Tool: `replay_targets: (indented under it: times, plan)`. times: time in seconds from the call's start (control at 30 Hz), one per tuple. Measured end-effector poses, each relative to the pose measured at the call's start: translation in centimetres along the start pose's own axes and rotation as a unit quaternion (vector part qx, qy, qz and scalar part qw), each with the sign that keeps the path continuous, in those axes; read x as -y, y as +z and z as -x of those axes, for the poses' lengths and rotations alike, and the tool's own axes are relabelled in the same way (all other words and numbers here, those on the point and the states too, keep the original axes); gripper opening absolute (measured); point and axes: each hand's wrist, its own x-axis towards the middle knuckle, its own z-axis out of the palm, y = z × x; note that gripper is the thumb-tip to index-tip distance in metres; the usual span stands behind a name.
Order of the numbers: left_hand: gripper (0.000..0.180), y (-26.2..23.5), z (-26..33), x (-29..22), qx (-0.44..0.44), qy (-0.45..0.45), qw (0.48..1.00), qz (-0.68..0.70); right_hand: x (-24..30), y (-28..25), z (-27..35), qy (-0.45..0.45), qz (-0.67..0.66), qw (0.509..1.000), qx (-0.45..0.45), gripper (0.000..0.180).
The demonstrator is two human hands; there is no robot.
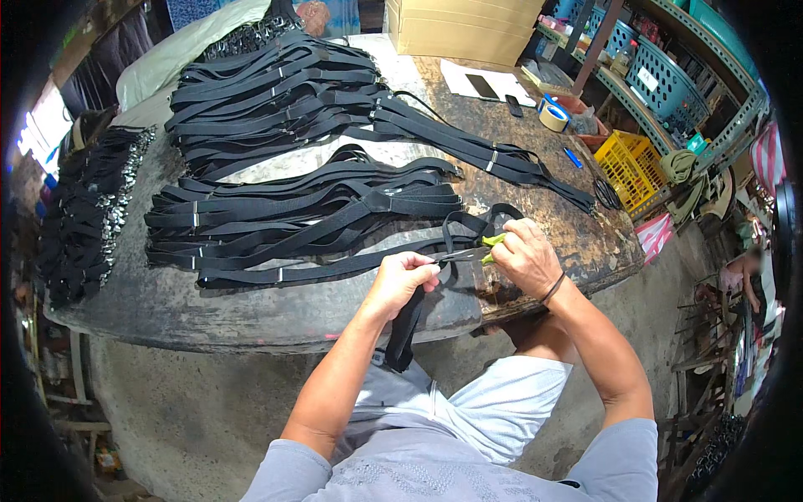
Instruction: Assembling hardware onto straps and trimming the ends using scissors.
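My left hand (405, 283) pinches a black elastic strap (405, 335), part of which hangs down past the table's front edge. In my right hand (529, 258) are scissors with yellow-green handles (492, 248); their blades point left and meet the strap close to my left fingertips. Whether the blades are parted is too small to tell. More of the strap loops up near my right hand. Just beyond my hands lies a pile of black suspenders (309, 213) with metal adjusters. A larger pile of suspenders (276, 105) is stacked farther back on the worn table (251, 322).
Bunches of black straps with metal clips (88, 209) hang at the left edge. A cardboard box (468, 29) stands at the back. On the right are a tape roll (553, 115), a blue pen (573, 157), a yellow crate (627, 167) and shelves with blue baskets (661, 79). Another person sits far right.
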Motion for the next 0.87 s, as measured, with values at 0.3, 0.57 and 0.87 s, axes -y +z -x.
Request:
replay_targets:
  times: [0.3, 0.57, 0.87]
  plan:
    - [0.017, -0.3, -0.2, -0.2, 0.023, -0.022, 0.999, -0.003, -0.1, 0.2, -0.4, -0.035, 0.024, 0.999, 0.011, 0.010]
    - [0.017, -0.2, -0.2, -0.4, 0.029, -0.021, 0.998, -0.055, 0.2, 0.3, 0.0, -0.024, 0.008, 0.999, 0.033, 0.011]
    - [0.019, 0.1, -0.1, -0.5, 0.025, -0.020, 0.995, -0.099, 0.9, 1.0, 1.0, 0.027, -0.023, 0.999, 0.037, 0.025]
